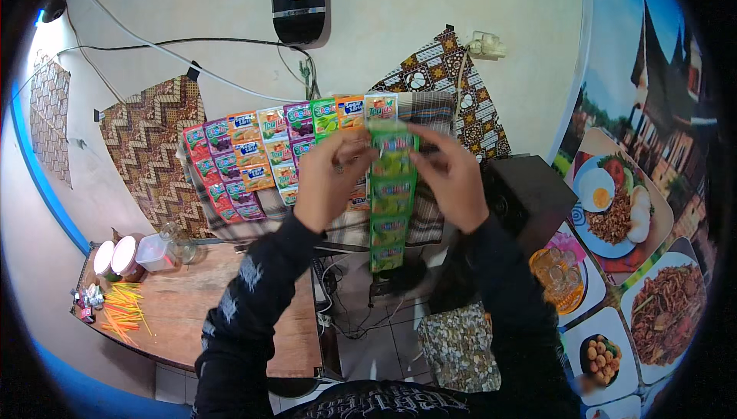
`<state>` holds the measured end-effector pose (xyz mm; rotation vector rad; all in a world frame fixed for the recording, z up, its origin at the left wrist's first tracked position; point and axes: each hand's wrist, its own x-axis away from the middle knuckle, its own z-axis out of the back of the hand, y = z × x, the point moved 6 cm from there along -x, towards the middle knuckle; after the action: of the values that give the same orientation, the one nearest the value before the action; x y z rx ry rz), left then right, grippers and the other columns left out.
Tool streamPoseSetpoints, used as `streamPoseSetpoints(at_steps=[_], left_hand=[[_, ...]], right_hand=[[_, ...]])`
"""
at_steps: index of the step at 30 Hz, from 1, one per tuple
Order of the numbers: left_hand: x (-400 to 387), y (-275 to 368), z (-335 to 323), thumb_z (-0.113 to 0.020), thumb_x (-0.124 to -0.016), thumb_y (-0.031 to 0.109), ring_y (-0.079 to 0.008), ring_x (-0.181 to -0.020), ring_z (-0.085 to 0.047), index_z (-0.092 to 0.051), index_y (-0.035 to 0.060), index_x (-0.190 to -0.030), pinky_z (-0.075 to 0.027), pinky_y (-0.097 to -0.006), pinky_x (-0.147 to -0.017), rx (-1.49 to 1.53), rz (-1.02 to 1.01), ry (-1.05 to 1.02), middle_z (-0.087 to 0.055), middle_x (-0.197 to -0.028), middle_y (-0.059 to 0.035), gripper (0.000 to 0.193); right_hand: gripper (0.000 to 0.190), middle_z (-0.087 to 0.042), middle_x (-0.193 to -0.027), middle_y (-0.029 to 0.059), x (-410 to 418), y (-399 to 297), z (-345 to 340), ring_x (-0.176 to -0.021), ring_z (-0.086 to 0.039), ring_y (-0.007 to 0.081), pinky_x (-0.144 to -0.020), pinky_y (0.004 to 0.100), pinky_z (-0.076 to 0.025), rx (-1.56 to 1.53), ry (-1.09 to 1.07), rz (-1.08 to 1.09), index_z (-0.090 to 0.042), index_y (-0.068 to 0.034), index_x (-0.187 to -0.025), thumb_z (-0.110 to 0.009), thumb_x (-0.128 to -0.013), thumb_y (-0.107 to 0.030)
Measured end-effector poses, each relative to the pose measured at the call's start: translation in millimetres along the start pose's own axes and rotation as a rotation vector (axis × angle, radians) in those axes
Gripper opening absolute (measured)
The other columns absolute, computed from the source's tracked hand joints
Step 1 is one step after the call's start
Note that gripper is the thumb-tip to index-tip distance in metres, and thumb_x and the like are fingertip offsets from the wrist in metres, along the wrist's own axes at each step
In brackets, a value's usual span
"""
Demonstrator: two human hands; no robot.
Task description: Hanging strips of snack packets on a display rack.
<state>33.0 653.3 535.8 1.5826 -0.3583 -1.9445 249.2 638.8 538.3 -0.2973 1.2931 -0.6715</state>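
A long strip of green drink sachets (390, 206) hangs between my two hands. My left hand (333, 174) grips its top left edge, and my right hand (448, 174) pinches the top right edge. Just behind, several strips of drink sachets in red, purple, orange, white and green hang side by side in a row. A white and orange sachet (381, 107) shows right above the held strip. Plaid cloth (429, 109) lies behind the row. My hands and the held strip hide part of the row.
A wooden table (219, 304) at the left bears lidded tubs (124, 258), a glass jar (183, 246) and colourful straws (124, 309). A black box (532, 194) stands right of the cloth. Cables (351, 327) trail below, near a patterned stool or bag (459, 347). Food posters cover the right wall.
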Motion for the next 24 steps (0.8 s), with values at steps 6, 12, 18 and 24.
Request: streamPoseSetpoints(at_steps=[6, 12, 18, 24], left_hand=[[-100.1, -2.2, -9.2, -0.083, -0.093, 0.005, -0.0091, -0.084, -0.074, -0.071, -0.0005, -0.122, -0.058, -0.0259, -0.073, 0.134, -0.054, 0.056, -0.080, -0.114, -0.0126, 0.032], [-155.3, -18.4, -21.5, -0.085, -0.093, 0.011, -0.0089, -0.081, -0.072, -0.071, 0.0003, -0.127, -0.059, -0.0245, -0.070, -0.086, -0.059, -0.021, -0.078, -0.120, -0.0110, 0.037], [-173.2, -38.4, -34.7, -0.083, -0.090, 0.012, -0.0145, -0.073, -0.072, -0.075, 0.0025, -0.121, -0.058, -0.0304, -0.068, -0.320, -0.111, 0.001, -0.081, -0.111, -0.0109, 0.033], [-171.0, -71.0, -55.1, -0.080, -0.091, 0.009, -0.0232, -0.084, -0.078, -0.076, 0.0008, -0.122, -0.061, -0.0361, -0.076, -0.399, -0.077, -0.088, -0.081, -0.111, -0.0146, 0.033]], right_hand=[[0.037, -0.076, -0.123, 0.0151, -89.1, 15.2, 29.3, -0.084, -0.072, 0.0159, -0.074, 0.0301, -0.058, 0.175, -0.001, -0.001, -0.070, -0.005, -0.137, -0.072, -0.101, -0.011], [0.036, -0.078, -0.118, 0.0195, -139.1, 34.0, 39.2, -0.081, -0.076, 0.0235, -0.077, 0.0358, -0.059, 0.212, 0.018, 0.097, -0.073, -0.002, -0.133, -0.074, -0.098, -0.014], [0.037, -0.078, -0.116, 0.0180, -162.4, 72.3, 32.4, -0.077, -0.070, 0.0219, -0.076, 0.0371, -0.057, 0.323, 0.059, 0.170, -0.074, -0.002, -0.130, -0.075, -0.096, -0.015], [0.036, -0.075, -0.122, 0.0220, -158.3, 106.5, 21.7, -0.113, -0.071, 0.0402, -0.099, 0.0476, -0.057, 0.397, 0.047, 0.205, -0.073, 0.000, -0.127, -0.072, -0.094, -0.015]])
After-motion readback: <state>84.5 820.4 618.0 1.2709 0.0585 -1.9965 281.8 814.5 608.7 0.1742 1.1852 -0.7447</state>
